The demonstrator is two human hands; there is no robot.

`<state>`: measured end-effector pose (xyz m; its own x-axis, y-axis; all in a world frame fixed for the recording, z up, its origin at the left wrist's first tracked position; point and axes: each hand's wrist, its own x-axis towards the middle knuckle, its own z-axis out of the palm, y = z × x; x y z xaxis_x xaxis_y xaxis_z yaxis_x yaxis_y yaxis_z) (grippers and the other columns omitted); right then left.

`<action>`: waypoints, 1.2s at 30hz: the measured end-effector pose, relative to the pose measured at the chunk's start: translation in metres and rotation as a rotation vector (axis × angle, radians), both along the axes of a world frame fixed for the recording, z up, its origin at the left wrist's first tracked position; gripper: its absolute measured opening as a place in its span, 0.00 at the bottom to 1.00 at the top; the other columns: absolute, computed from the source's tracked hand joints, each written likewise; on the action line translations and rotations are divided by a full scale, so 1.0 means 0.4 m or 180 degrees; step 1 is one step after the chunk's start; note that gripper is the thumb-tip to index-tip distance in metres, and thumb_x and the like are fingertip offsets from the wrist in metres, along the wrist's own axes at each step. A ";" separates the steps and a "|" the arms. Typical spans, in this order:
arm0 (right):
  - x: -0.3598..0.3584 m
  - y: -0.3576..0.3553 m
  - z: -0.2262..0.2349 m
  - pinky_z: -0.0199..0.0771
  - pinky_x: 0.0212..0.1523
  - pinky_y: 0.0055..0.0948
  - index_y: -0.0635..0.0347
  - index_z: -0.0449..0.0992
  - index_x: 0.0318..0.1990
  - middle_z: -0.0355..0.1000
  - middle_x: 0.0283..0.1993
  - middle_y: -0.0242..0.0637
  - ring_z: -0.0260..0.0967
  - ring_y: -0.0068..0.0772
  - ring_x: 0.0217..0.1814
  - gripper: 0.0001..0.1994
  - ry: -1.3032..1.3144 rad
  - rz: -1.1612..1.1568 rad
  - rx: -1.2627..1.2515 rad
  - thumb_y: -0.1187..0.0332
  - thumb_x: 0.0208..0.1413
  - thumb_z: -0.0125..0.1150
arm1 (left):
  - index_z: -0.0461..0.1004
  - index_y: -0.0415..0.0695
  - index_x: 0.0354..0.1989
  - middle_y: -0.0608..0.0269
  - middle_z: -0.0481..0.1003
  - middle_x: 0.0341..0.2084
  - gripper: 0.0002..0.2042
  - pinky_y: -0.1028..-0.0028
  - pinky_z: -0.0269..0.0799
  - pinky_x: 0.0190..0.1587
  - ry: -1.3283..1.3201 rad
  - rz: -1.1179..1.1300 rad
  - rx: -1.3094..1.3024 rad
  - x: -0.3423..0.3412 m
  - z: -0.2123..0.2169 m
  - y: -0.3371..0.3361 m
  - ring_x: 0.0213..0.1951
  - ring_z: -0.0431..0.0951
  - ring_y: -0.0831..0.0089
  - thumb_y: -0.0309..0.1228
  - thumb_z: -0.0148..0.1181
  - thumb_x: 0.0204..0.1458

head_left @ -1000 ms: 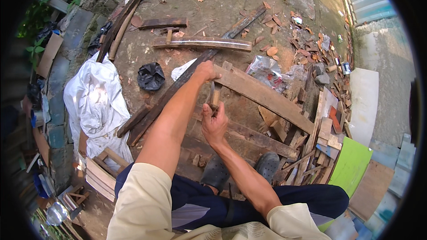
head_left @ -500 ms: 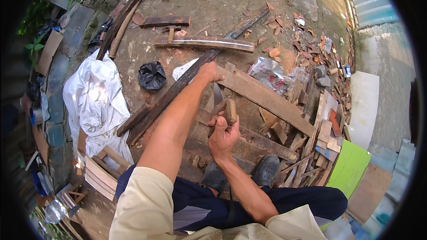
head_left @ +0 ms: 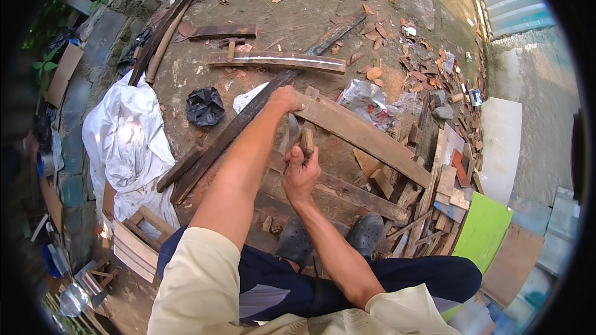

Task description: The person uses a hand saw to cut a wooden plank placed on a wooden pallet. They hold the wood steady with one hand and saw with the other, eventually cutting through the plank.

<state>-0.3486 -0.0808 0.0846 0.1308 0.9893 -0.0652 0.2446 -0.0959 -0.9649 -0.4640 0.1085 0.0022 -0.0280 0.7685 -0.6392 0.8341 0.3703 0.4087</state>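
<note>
My left hand (head_left: pixel 286 100) is closed over the near-left end of a long brown wooden plank (head_left: pixel 372 138), pressing it where it meets a dark beam (head_left: pixel 225 135). Below it, my right hand (head_left: pixel 300 177) wraps round the wooden handle (head_left: pixel 307 139) of a handsaw. The saw's grey blade (head_left: pixel 292 126) points up toward the plank's end beside my left hand. Most of the blade is hidden by my forearm and the handle, so I cannot tell whether its teeth touch the wood.
A hammer (head_left: pixel 231 48) lies by a curved board (head_left: pixel 276 60) ahead. To the left are a black plastic bag (head_left: pixel 205 106) and a white sack (head_left: pixel 129 136). Scrap wood (head_left: pixel 444 189) and a green panel (head_left: pixel 484 226) are on the right. My shoes (head_left: pixel 364 236) stand close by.
My right hand has pushed the saw a little forward and left, toward the plank's end. The left hand keeps its hold on the plank. The whole view has shifted slightly.
</note>
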 end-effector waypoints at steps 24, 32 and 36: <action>0.629 0.173 0.637 0.62 0.22 0.26 0.64 0.73 0.42 0.62 0.19 0.32 0.60 0.27 0.17 0.29 0.0426 -0.0240 -0.0615 0.41 0.72 0.44 | 0.77 0.46 0.58 0.51 0.78 0.56 0.23 0.53 0.70 0.63 0.1000 -0.1545 0.1142 0.158 0.034 0.056 0.62 0.74 0.55 0.39 0.63 0.54; 0.852 0.099 0.749 0.61 0.20 0.23 0.65 0.75 0.43 0.64 0.22 0.30 0.58 0.20 0.19 0.30 0.0123 -0.0799 0.0012 0.41 0.72 0.46 | 0.72 0.44 0.64 0.48 0.75 0.58 0.42 0.51 0.67 0.64 -0.0144 -0.2714 0.1527 0.460 0.015 0.004 0.62 0.72 0.51 0.64 0.65 0.47; 0.924 0.035 0.718 0.61 0.19 0.21 0.65 0.75 0.44 0.68 0.29 0.31 0.59 0.17 0.23 0.29 0.0191 -0.1368 0.0084 0.40 0.70 0.50 | 0.66 0.45 0.67 0.49 0.73 0.58 0.45 0.52 0.66 0.64 -0.0157 -0.3239 0.1421 0.593 0.009 -0.053 0.63 0.71 0.52 0.59 0.72 0.43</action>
<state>0.0209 -0.0670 0.3718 0.5281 0.8470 -0.0606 0.1312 -0.1519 -0.9797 -0.2267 0.0872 0.0058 0.7641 0.5799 -0.2826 0.6444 -0.6660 0.3757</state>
